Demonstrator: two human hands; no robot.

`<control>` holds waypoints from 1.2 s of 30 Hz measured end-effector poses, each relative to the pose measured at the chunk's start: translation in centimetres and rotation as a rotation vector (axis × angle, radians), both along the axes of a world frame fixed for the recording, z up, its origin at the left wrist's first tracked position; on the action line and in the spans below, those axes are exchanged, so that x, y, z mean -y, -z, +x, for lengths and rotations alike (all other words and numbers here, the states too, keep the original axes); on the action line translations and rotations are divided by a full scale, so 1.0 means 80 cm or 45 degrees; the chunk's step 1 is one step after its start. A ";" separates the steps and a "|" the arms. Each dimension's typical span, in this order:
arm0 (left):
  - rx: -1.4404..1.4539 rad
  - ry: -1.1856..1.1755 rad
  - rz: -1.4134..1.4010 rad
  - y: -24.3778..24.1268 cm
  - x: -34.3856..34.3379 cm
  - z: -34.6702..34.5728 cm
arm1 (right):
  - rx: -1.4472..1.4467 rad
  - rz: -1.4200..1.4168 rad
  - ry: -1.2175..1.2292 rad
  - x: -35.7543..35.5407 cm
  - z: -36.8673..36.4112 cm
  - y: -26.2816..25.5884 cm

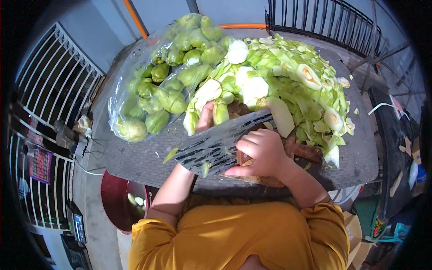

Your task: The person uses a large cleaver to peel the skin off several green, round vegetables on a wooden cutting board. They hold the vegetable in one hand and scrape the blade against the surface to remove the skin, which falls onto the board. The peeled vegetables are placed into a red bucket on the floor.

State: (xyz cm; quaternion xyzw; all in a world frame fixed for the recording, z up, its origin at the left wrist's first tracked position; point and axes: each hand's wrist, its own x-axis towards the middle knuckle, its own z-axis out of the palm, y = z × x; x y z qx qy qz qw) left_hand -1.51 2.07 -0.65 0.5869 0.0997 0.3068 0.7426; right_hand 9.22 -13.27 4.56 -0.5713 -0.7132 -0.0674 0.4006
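My right hand (263,152) grips the wooden handle of a wide cleaver (216,145), whose blade reaches to the left across my left forearm. Partly hidden behind the blade, my left hand (204,118) has its fingers at a piece of chayote (221,111); its grip cannot be made out. Under and beyond the blade lies a brown wooden board (297,148), mostly covered. Around it rises a heap of green chayote peelings (293,91) with pale cut slices. To its left, a clear plastic bag (116,114) holds several whole green chayotes (172,98).
Everything rests on a grey table (131,162) with a ribbed top. Below its left edge stands a dark red bucket (116,209) with pale pieces inside. A white metal grille (50,77) is at the left, a black rack (320,20) at the back right, a dark bench (388,152) at the right.
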 end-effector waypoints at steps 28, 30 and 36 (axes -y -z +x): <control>0.319 0.106 -1.238 0.009 -0.048 -0.006 | -0.495 -0.043 0.631 0.016 0.081 -0.008; 0.497 0.388 -1.286 0.001 -0.049 -0.014 | -0.508 -0.045 0.603 0.016 0.078 -0.010; 0.506 0.413 -1.263 0.001 -0.041 -0.012 | -0.486 -0.052 0.539 0.013 0.070 -0.009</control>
